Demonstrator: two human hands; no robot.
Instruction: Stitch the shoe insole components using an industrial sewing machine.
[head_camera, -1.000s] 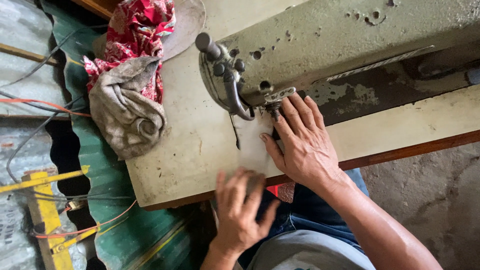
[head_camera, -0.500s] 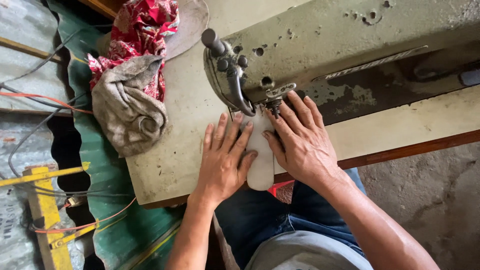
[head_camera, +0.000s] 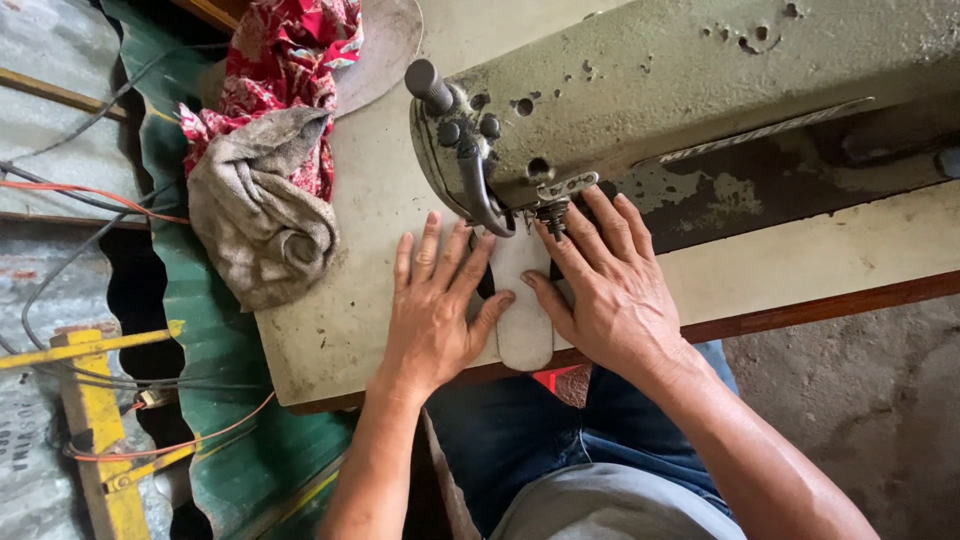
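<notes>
Worn table, hands flat, piece prob. overhanging edge

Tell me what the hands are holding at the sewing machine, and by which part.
Neither grips anything. The left hand and right hand lie flat, pinning a pale fabric piece to the table by its two long edges, under the needle.

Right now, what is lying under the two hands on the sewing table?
A pale flat piece lies between the left hand and right hand, running under the needle foot. The palms hide its edges.

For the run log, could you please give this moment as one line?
left hand: flat on pale piece | right hand: flat on it | piece: under sewing machine needle
</notes>
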